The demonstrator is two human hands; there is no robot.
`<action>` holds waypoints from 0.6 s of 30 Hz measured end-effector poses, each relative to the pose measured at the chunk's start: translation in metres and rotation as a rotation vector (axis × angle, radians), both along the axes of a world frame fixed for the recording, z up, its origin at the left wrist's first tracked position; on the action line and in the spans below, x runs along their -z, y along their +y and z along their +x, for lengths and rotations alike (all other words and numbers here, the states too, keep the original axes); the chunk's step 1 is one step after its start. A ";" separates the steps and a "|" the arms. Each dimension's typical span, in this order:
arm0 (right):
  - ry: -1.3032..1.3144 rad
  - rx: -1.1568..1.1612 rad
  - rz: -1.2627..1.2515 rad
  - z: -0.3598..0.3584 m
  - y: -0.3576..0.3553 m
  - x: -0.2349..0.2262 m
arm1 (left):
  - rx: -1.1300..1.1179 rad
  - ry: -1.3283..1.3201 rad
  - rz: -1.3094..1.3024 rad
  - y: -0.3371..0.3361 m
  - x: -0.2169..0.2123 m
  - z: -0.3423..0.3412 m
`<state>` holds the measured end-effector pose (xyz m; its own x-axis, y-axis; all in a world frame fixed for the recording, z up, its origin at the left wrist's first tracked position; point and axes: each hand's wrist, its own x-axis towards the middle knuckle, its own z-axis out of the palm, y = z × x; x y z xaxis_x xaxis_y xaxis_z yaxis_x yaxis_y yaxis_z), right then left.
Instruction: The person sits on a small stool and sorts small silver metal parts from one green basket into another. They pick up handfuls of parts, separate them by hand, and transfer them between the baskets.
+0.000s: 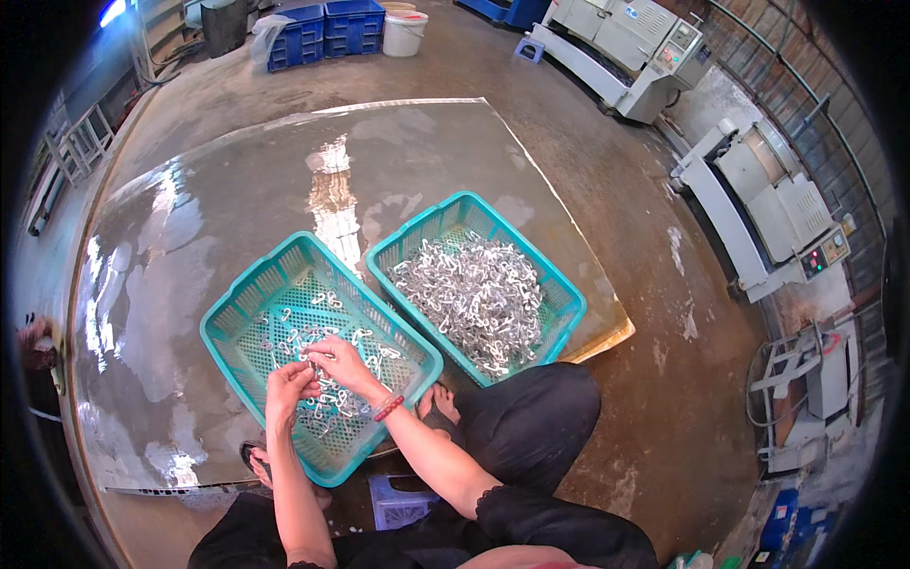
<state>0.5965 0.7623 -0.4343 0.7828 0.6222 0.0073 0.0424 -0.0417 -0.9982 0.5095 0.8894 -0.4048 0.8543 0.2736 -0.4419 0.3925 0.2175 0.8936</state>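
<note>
Over the left teal basket, both of my hands are close together, fingertips almost meeting. My left hand is closed in a pinch, and what sits between its fingers is too small to make out. My right hand, with a red bead bracelet at the wrist, pinches too; its fingertips hide whatever they hold. Below them, shiny S-shaped metal hooks lie scattered on the basket's perforated bottom. A second teal basket stands against it on the right, heaped with many similar metal hooks.
Both baskets rest on a wet grey sheet on the floor. Under me is a small purple stool. Blue crates and a white bucket stand at the back. Grey machines line the right wall.
</note>
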 end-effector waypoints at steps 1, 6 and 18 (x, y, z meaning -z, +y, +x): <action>-0.102 0.057 -0.015 -0.001 0.002 0.000 | -0.015 0.007 -0.003 0.004 0.002 -0.001; -0.189 -0.072 0.104 -0.005 0.009 -0.016 | -0.274 -0.178 -0.517 0.016 0.018 -0.011; 0.110 -0.166 0.011 0.003 -0.002 -0.051 | -0.258 -0.104 -0.624 0.010 0.005 -0.012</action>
<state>0.5995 0.7607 -0.3828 0.6658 0.7433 -0.0653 -0.0618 -0.0323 -0.9976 0.4971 0.8997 -0.4101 0.8425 0.1947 -0.5022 0.1782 0.7791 0.6011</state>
